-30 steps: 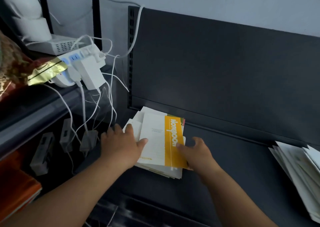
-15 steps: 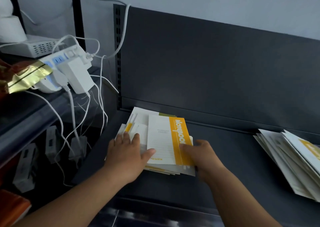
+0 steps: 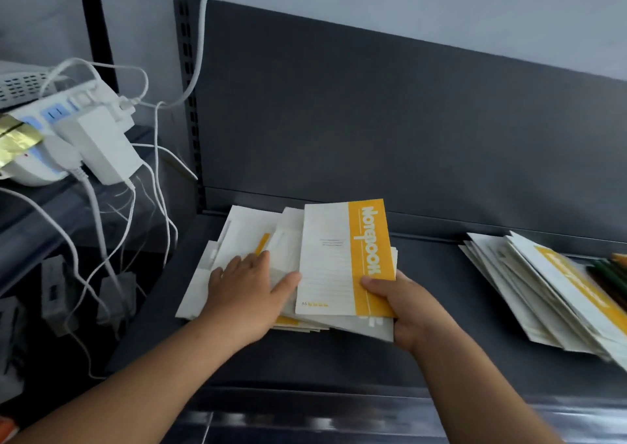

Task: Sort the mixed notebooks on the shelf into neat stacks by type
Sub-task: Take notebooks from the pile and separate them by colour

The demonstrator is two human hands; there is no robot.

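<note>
While the right thumb (image 3: 371, 282) presses on the yellow band of the top notebook (image 3: 334, 260) and the other fingers curl under its near corner, the right hand (image 3: 412, 311) pinches this notebook; if it also holds covers below, I cannot tell. The left fingers (image 3: 237, 267) lie straight and spread on the white covers of the loose pile (image 3: 244, 236), so the left hand (image 3: 249, 294) grips nothing and only presses down. The top notebook lies on this pile, on the left part of the dark shelf (image 3: 339, 362), near the back panel (image 3: 373, 121). The pile is fanned, with corners going out to several sides. Well apart to the right lies a second stack (image 3: 543, 291), also slanted, with a similar yellow band on top. I judge that the step in hand is to separate the yellow-banded notebook from the pile. To do it well, the left hand should press firmly so the lower covers do not slide. The right hand should lift one notebook only, near edge first, not drag it sideways. If the types match, it should be laid on the second stack with the edges aligned. The white cables (image 3: 159, 213) hang just beside the shelf's left end, so the left elbow should stay away from them.
</note>
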